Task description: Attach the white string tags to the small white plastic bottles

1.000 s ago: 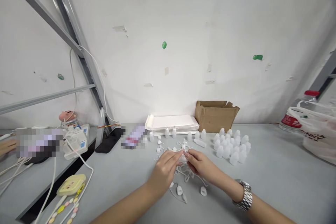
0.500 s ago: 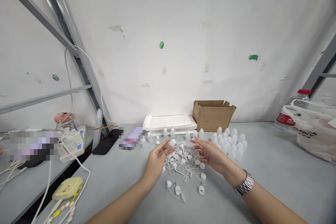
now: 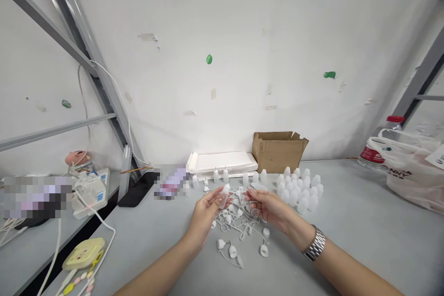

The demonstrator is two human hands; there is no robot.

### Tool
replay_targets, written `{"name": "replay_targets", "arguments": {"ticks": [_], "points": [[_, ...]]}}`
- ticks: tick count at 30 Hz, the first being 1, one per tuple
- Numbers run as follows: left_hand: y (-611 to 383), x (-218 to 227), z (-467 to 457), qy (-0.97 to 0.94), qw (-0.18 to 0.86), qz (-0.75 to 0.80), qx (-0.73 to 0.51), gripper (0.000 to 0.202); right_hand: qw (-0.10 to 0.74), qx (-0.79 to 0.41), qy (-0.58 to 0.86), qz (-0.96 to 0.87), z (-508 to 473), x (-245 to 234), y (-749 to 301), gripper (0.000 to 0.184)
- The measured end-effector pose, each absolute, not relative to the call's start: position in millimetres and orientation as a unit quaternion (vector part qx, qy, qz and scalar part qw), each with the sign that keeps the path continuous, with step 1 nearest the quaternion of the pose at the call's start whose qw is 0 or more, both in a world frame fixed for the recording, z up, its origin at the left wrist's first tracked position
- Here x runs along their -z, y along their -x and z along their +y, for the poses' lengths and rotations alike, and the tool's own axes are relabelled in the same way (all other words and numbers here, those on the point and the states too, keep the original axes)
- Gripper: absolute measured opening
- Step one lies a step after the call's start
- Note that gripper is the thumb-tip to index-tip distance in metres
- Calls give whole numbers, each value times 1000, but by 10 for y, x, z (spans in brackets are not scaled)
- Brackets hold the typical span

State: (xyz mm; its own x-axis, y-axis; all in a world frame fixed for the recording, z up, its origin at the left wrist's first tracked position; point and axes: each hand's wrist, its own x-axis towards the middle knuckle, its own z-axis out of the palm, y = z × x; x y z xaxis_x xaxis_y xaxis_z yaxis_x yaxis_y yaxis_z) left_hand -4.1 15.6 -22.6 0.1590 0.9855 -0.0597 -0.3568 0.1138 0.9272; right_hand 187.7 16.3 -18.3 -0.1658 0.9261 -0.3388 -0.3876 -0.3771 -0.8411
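My left hand (image 3: 207,209) holds a small translucent squeeze bottle (image 3: 225,197), tilted, its white nozzle tip pointing up. To the right of it is my right hand (image 3: 271,206), thumb and fingers drawn together over the pile; what they pinch, if anything, is too small to tell. Under both hands lies a heap of white caps with looped straps (image 3: 239,222). A few loose white caps (image 3: 232,252) lie nearer to me. Several small bottles stand in a row behind, among them a bottle (image 3: 263,175) right of centre. A cluster of translucent bottles (image 3: 302,189) stands to the right.
Against the wall are a stack of white sheets (image 3: 222,160) and an open cardboard box (image 3: 277,152). Phones, including a black phone (image 3: 137,192), and a power strip (image 3: 93,196) lie left. A plastic bag (image 3: 412,166) and a red-capped bottle (image 3: 374,150) stand right.
My right hand has moved left and down, closer to my left hand, and its fingers have drawn together. The bottle in my left hand now shows more clearly. The view has shifted slightly.
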Motion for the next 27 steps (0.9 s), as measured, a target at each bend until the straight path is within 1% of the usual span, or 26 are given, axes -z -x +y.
{"name": "replay_targets", "arguments": {"ticks": [5,9,17,27], "points": [[36,204,128,-488,585,407,-504,47,485,-700,428,-302,158,163,-1861,11],[6,212,91,-539,544,411,-494,47,493,-695,424,-308,149,143,-1857,11],[-26,223,60,-556,544,411,-476,47,510,-663,409,-364,110,113,-1832,24],[-40,208,46,-531,559,408,-489,45,506,-660,413,-370,113,143,-1825,27]]}}
